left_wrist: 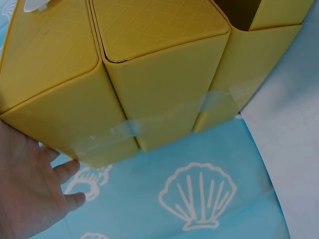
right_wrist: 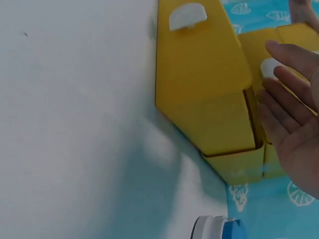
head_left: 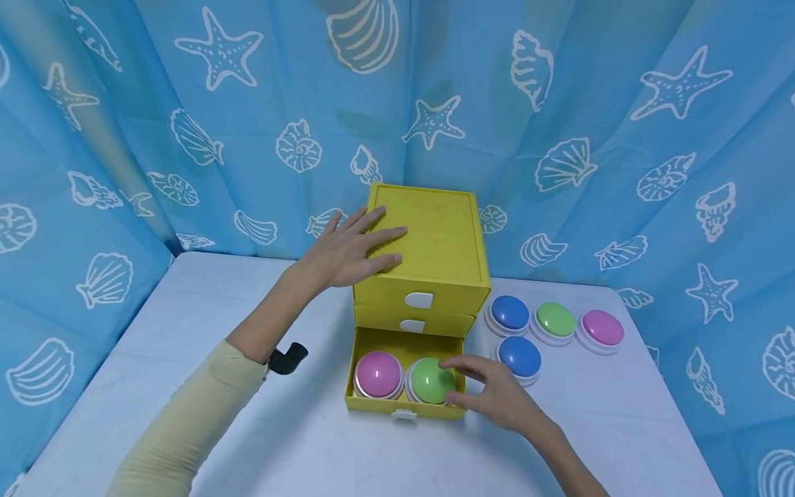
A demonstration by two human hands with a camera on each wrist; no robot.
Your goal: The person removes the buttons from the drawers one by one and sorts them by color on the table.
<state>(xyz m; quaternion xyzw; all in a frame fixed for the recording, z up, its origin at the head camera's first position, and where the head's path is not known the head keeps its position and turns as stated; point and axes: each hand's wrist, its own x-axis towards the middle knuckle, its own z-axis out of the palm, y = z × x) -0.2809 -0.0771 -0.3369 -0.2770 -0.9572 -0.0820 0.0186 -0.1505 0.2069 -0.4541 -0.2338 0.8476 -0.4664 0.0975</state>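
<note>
A yellow drawer cabinet has three drawers, and its bottom drawer is pulled out. Inside that drawer lie a pink domed push button on the left and a green domed push button on the right. My right hand hovers at the green button's right side, thumb and forefinger spread and overlapping its edge in the head view. In the right wrist view the fingers are extended with nothing gripped. My left hand rests with spread fingers on the cabinet's top left edge.
Right of the cabinet, on the white tabletop, stand two blue push buttons, a green one and a pink one. A blue curtain with shell prints hangs close behind the cabinet.
</note>
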